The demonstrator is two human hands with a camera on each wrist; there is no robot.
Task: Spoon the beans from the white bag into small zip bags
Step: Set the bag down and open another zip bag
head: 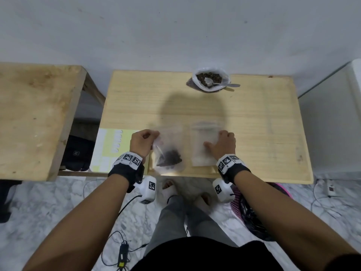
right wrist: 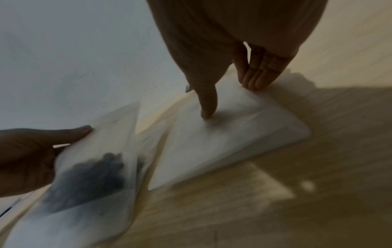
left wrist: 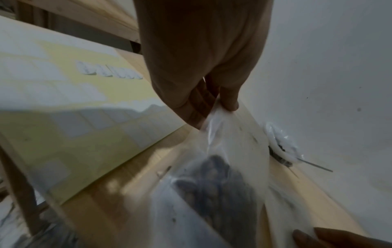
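Note:
A small clear zip bag (head: 169, 153) with dark beans in its bottom hangs tilted over the table's near edge. My left hand (head: 154, 136) pinches its upper left corner, thumb against fingers (left wrist: 216, 109). The beans (left wrist: 216, 181) show blurred through the plastic. My right hand (head: 212, 141) rests on a flat stack of empty zip bags (head: 205, 151). Its thumb presses the top bag and its fingertips (right wrist: 252, 83) touch the stack's far edge. The white bag of beans (head: 212, 80) stands open at the table's back, with a metal spoon (head: 220, 84) lying in it.
A yellow and white label sheet (head: 109, 149) lies at the wooden table's (head: 263, 133) near left corner. A second wooden table (head: 35, 118) stands to the left, a white cabinet (head: 332, 124) to the right. A pink basket (head: 244, 202) and cables sit on the floor.

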